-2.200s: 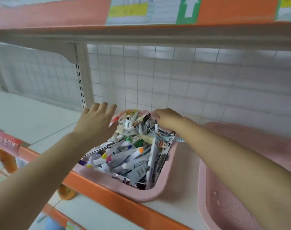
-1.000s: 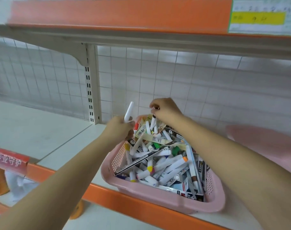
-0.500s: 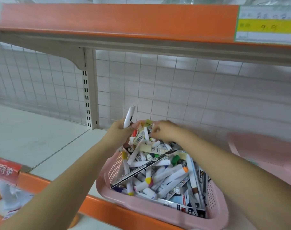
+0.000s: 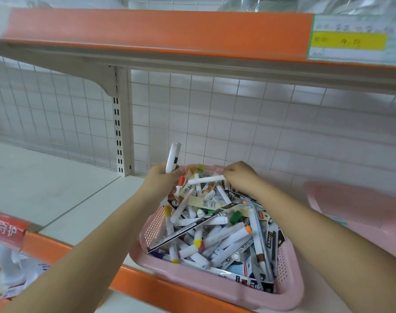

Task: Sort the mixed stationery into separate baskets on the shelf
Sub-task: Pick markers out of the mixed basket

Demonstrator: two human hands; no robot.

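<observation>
Sorting goes well if the left hand point(image 4: 163, 180), clenched round an upright white marker point(image 4: 173, 155), takes also the second marker point(image 4: 206, 180) that the right hand point(image 4: 237, 175) pinches above the far edge of the full pink basket point(image 4: 215, 289), then carries both to the other basket point(image 4: 350, 206).

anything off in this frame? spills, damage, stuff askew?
Nothing spilled or broken. The pink basket is heaped with jumbled stationery and sits right at the shelf's orange front lip; a long black pack juts toward its left rim.
</observation>
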